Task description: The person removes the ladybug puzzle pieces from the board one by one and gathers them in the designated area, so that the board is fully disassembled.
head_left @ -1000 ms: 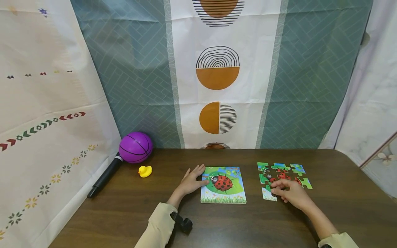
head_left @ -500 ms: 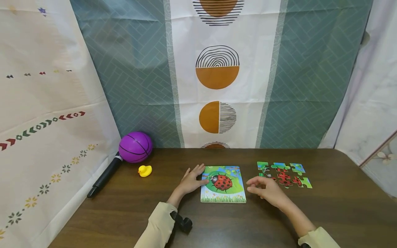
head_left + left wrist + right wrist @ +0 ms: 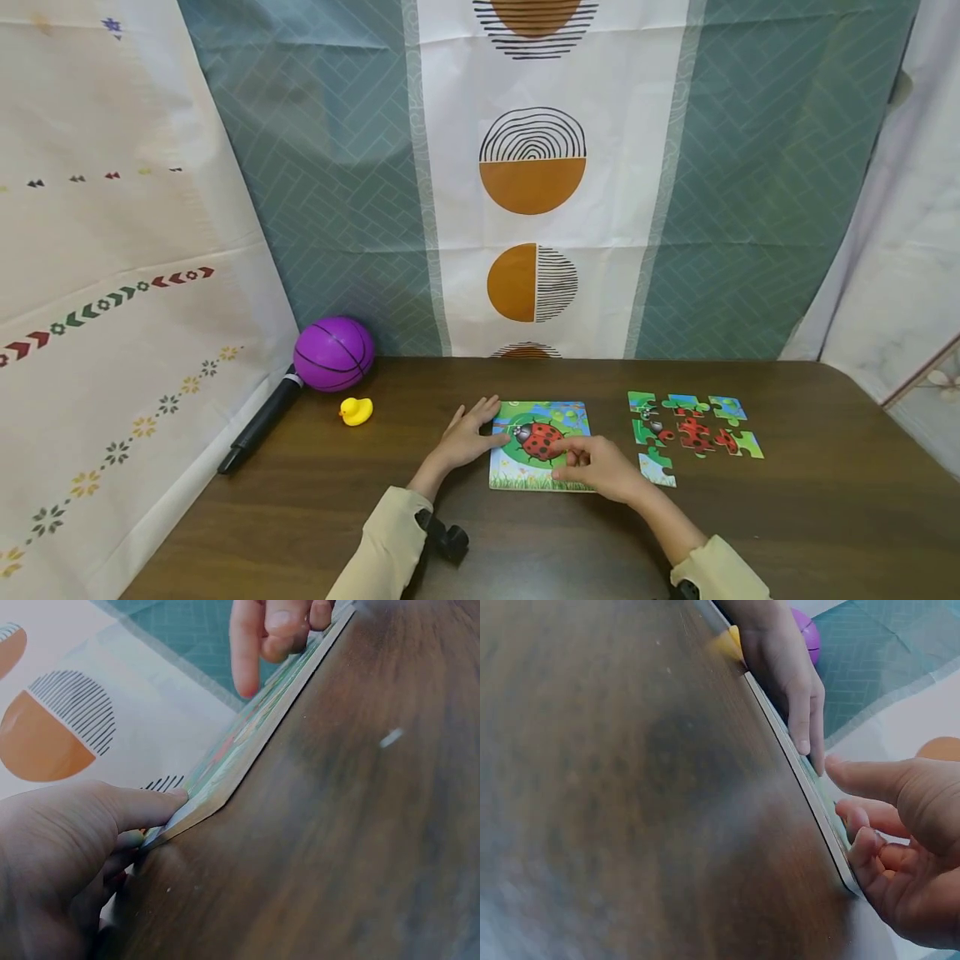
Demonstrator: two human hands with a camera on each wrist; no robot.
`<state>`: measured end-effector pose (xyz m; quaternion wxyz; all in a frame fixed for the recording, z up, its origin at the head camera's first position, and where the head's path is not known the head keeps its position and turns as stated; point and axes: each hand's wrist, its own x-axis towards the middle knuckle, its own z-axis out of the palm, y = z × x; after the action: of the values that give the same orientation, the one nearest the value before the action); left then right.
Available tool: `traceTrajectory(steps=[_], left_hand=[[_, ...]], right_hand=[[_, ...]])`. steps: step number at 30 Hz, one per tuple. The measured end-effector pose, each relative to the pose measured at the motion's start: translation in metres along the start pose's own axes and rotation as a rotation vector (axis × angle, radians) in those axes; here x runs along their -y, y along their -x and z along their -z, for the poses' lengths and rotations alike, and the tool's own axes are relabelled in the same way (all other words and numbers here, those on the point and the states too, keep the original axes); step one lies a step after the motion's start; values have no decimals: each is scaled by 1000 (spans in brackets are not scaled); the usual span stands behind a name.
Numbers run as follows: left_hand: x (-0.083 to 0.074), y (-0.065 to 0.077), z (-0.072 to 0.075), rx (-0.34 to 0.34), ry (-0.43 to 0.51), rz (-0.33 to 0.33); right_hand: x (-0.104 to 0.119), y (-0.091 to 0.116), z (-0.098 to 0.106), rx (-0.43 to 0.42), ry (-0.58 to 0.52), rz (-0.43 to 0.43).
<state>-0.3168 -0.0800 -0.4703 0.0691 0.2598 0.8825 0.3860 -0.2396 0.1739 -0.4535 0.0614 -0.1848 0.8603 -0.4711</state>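
Note:
A square puzzle board (image 3: pixel 536 481) printed with a ladybug lies mid-table. My left hand (image 3: pixel 467 439) rests at its left edge, fingers straight, thumb on the printed face. In the left wrist view, the left thumb (image 3: pixel 154 806) presses near a board corner. Over the board's right part hovers my right hand (image 3: pixel 603 469). Its thumb and index finger stand apart in the right wrist view, the other fingers (image 3: pixel 877 851) bent, with nothing visible between them. To the right, several ladybug jigsaw pieces (image 3: pixel 693 435) lie in loose rows; a lower-left piece (image 3: pixel 657 468) sits nearest me.
At the far left stand a purple ball (image 3: pixel 333 354) and a black hand pump (image 3: pixel 261 425). A yellow rubber duck (image 3: pixel 356 411) sits between them and the board. Patterned cloths (image 3: pixel 360 208) hang behind the brown table (image 3: pixel 540 550).
My right hand has left the jigsaw pieces and moved left over the board, uncovering the lower-left piece. The left hand stays in place on the board.

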Motion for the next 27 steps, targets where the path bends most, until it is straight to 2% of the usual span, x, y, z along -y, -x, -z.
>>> traceTrajectory(steps=[11,27], left_hand=[[2,2,1,-3,2,6],[-2,-1,0,-3,5,-5]], right_hand=[[1,1,-7,6,21,-17],[4,3,-4,-12,71,-36]])
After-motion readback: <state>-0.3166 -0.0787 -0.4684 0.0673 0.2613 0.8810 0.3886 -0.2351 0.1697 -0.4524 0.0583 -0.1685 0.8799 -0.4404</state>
